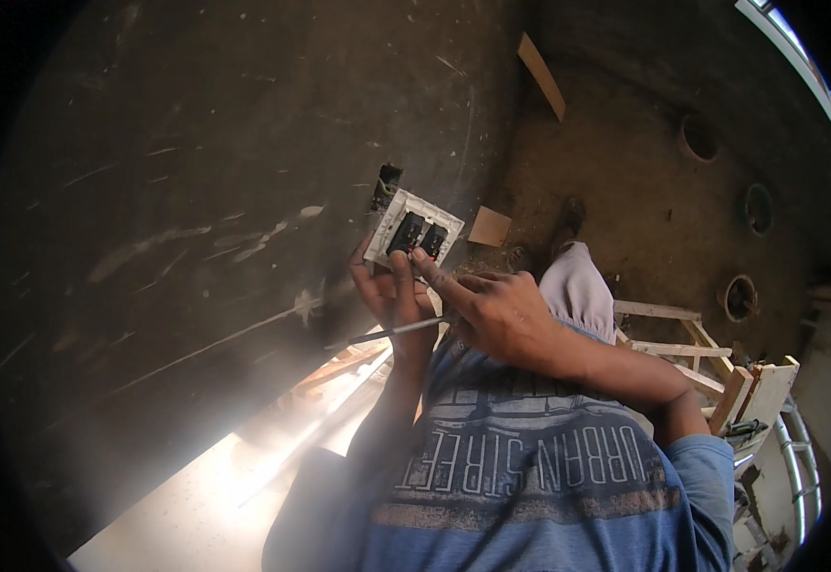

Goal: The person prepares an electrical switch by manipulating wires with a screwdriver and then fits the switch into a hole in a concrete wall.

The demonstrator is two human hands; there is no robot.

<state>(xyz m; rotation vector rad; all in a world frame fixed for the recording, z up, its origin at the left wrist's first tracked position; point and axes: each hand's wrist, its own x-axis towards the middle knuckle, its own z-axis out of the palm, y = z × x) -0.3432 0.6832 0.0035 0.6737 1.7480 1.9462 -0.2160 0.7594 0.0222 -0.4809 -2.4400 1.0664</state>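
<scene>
My left hand (379, 286) is closed round the lower edge of a white switch plate (373, 250), its back turned up toward me. Two black switch modules (406, 233) sit side by side in that plate. With its index finger stretched out, my right hand (501, 313) touches the lower end of the modules. Its other fingers curl round a thin screwdriver (391, 332), whose shaft points left across my left wrist. Just behind the plate, a dark wall box (386, 183) with some wires opens in the wall; whether wires join the plate is hard to see.
A dark plastered wall (177, 172) fills the left side. Flat tan pieces (490, 227) and a longer board (541, 76) lie beyond my hands. At the right are a wooden frame (668, 348), a metal ladder (797, 458) and several round containers (739, 297).
</scene>
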